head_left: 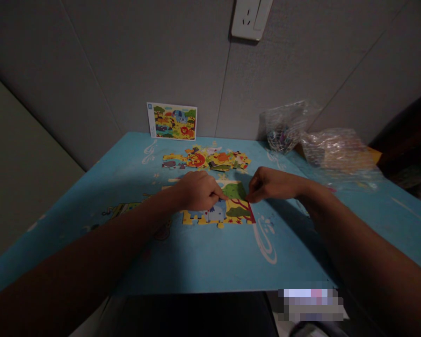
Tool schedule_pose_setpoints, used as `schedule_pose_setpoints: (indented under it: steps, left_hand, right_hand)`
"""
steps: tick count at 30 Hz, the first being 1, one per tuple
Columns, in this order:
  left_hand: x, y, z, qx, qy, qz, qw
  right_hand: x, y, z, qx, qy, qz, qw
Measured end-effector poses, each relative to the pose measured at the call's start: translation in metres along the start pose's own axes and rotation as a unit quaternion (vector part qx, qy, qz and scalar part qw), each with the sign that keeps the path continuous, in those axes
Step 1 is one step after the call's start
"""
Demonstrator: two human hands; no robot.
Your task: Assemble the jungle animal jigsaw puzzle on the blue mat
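A partly joined jigsaw puzzle (216, 214) lies in front of me, with a blue elephant, yellow ground and a green tree on it. My left hand (200, 191) reaches over its upper left part, fingers curled in and the pointing fingertip down on the puzzle. At the right edge, my right hand (261, 185) pinches the side of a green tree puzzle piece (234, 190). The left hand and forearm hide part of the puzzle's left side. Loose puzzle pieces (228, 160) lie in a heap just beyond, with a lion's face among them.
A reference picture card (173, 121) leans against the grey wall (101, 61) at the back. Clear plastic bags (340, 147) and a bag with small things inside (284, 133) are at the back right. The blue table (210, 267) has printed figures. A socket (249, 18) is above.
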State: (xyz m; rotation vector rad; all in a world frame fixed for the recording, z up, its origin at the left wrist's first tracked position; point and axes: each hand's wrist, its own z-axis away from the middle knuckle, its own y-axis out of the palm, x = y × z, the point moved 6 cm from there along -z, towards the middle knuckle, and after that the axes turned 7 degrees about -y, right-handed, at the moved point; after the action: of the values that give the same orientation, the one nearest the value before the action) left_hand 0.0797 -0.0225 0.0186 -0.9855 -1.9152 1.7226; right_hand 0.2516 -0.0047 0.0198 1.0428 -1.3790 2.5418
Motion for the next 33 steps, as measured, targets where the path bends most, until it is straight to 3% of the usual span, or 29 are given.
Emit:
schedule_pose_setpoints:
  steps: [8,16,23,33]
  left_hand:
    - [0.001,0.000,0.000,0.017,-0.014,0.003,1.000]
    - [0.004,0.000,0.000,0.026,-0.020,0.021,0.999]
    - [0.003,-0.003,0.002,0.021,-0.009,0.021,1.000]
    - [0.005,0.001,0.002,0.021,-0.009,0.020,1.000]
  right_hand:
    - [-0.008,-0.003,0.005,0.000,0.024,0.029,0.999]
    - [0.001,-0.009,0.001,-0.079,-0.060,0.005,0.995]
    - [0.009,0.010,-0.003,-0.009,-0.087,-0.060,0.994]
    - [0.006,0.009,-0.003,-0.015,-0.062,-0.039,0.997]
